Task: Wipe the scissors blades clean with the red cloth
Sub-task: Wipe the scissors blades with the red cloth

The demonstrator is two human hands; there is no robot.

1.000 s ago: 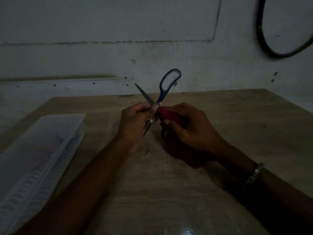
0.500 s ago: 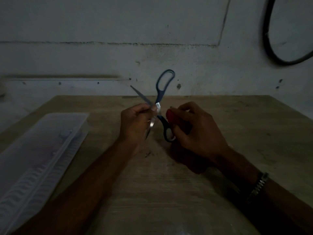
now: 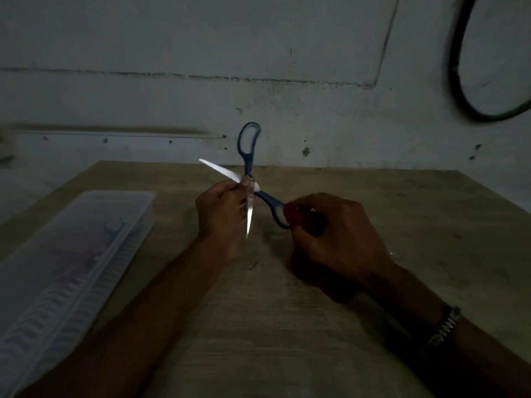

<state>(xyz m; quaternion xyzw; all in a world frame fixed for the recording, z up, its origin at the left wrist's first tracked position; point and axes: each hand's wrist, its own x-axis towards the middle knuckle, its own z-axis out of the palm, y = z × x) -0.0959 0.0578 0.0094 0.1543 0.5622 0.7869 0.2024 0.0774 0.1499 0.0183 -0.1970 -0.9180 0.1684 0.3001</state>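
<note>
Blue-handled scissors (image 3: 247, 156) are held spread open above the wooden table (image 3: 402, 225). My left hand (image 3: 221, 211) pinches them at the pivot, where the two blades cross. One blade points up and to the left, the other points down toward me. One handle loop stands up against the wall; the other loop lies against my right hand (image 3: 339, 239). That hand grips the red cloth (image 3: 296, 214), bunched inside its fingers, with only a small red patch showing beside the lower loop.
A translucent plastic container (image 3: 71, 254) lies along the table's left side. A grey wall rises just behind the table's far edge, with a black cable loop (image 3: 457, 81) hanging at the upper right. A metal watch band (image 3: 444, 328) is on my right wrist.
The scissors have opened wider and turned, so the blades catch the light. My right hand with the cloth has drawn away from the blades, to the right, by the lower handle loop.
</note>
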